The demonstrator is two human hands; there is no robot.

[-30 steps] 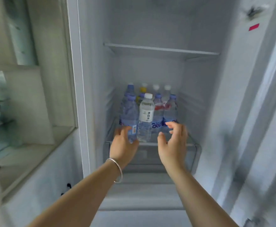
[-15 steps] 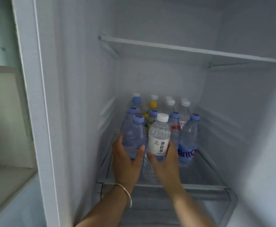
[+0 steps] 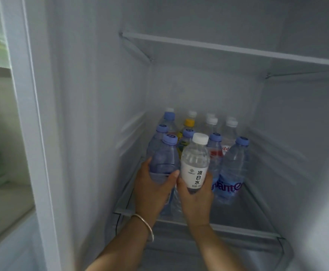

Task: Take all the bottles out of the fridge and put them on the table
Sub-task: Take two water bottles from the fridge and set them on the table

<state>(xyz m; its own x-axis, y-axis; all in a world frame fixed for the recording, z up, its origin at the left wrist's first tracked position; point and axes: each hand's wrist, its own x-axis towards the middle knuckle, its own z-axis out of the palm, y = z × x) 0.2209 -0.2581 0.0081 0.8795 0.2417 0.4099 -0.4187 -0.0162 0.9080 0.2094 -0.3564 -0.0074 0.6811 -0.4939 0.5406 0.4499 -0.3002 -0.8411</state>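
We see both hands reaching into the open fridge [image 3: 105, 114]. The left hand [image 3: 151, 190] has its grip wrapped around a blue-cap bottle [image 3: 164, 159], with the thumb across the front of it. A silver bangle [image 3: 147, 225] sits on that wrist. The right hand [image 3: 195, 198] has its grip curled around the lower part of a white-cap bottle [image 3: 194, 163]. That bottle has a white label with dark writing on it. The two held bottles are side by side and touching, at the front of the glass shelf [image 3: 247, 216].

Behind them more bottles stand close together on the same shelf. One has a yellow cap [image 3: 189, 123]. Some have blue caps and some have white caps. A big blue-label bottle [image 3: 232, 173] stands just to the right of the right hand. We cannot tell if the held bottles are lifted off the shelf, because the hands hide their bottoms. Another shelf [image 3: 228, 48] is higher up in the fridge.
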